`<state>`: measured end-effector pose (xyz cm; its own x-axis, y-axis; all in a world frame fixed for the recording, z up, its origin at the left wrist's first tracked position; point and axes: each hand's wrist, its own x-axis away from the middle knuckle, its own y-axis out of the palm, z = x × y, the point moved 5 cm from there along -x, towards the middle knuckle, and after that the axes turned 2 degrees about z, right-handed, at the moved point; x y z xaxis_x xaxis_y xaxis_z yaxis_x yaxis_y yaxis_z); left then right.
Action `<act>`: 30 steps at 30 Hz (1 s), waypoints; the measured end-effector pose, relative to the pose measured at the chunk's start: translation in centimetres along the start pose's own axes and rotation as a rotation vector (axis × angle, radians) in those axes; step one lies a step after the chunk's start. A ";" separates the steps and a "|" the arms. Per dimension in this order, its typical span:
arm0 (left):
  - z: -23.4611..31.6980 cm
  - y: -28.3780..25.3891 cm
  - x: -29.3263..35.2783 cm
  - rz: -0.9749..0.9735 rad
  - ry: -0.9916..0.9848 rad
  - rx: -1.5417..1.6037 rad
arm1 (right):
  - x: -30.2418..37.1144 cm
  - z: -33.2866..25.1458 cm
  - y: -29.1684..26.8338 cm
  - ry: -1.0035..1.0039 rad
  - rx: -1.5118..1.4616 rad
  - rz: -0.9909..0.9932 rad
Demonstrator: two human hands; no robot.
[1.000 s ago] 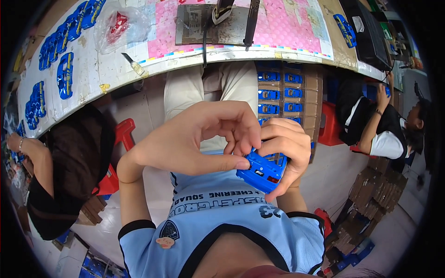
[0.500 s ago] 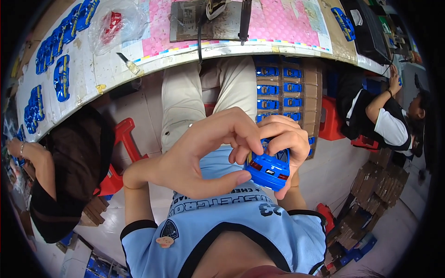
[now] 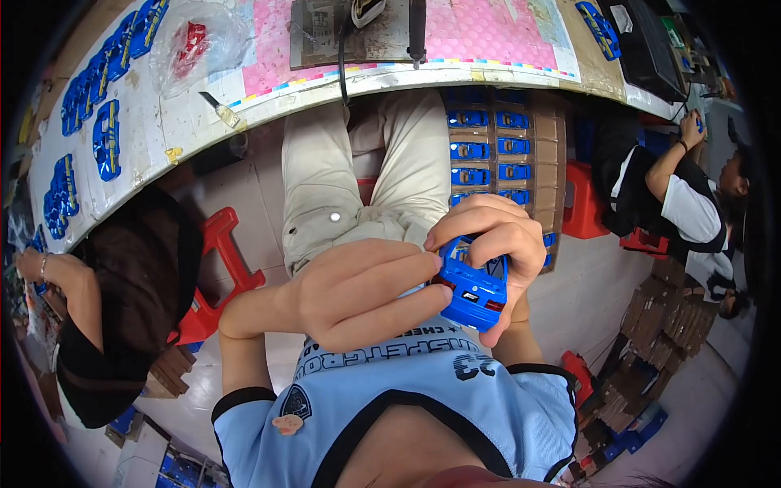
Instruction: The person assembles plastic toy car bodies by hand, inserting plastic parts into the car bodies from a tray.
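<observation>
A blue toy car (image 3: 474, 294) is held up in front of my chest, its rear end with red tail lights facing me. My right hand (image 3: 508, 238) wraps round its far and right sides, fingers curled over the top and thumb low by the rear. From the left, my left hand (image 3: 366, 286) pinches at the car's left rear corner, its fingers and thumb drawn close together. Those fingertips hide that corner, so anything small between them cannot be made out.
Beyond my knees on the right, a brown tray (image 3: 547, 154) holds several blue toy cars. Blue car bodies (image 3: 106, 140) lie on the white table (image 3: 175, 122), near a brush (image 3: 220, 110) and a plastic bag (image 3: 193, 50). Co-workers sit left and right; red stools (image 3: 232, 252) stand nearby.
My left hand has gone from a wide curve of thumb and fingers to a closed pinch at the car's left rear. The car has turned slightly in my right hand.
</observation>
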<state>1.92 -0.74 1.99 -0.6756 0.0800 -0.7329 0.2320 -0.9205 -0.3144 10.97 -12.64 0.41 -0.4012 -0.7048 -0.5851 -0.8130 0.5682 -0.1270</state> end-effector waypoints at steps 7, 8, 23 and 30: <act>0.4 0.3 -0.2 0.030 0.184 -0.151 | 0.3 0.2 0.3 -0.030 0.000 -0.073; 0.6 0.3 -0.2 0.089 0.221 -0.172 | 0.2 0.2 0.4 -0.034 -0.005 -0.067; -0.3 0.5 -0.5 0.160 -0.181 0.271 | 0.5 -0.2 1.0 0.008 -0.149 0.050; -0.5 0.6 -0.6 0.111 -0.168 0.245 | 0.7 0.3 0.8 0.015 -0.163 0.055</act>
<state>2.82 -1.16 1.97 -0.7663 -0.0720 -0.6385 0.1496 -0.9864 -0.0683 10.20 -12.55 -0.35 -0.4519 -0.6816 -0.5755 -0.8470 0.5303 0.0370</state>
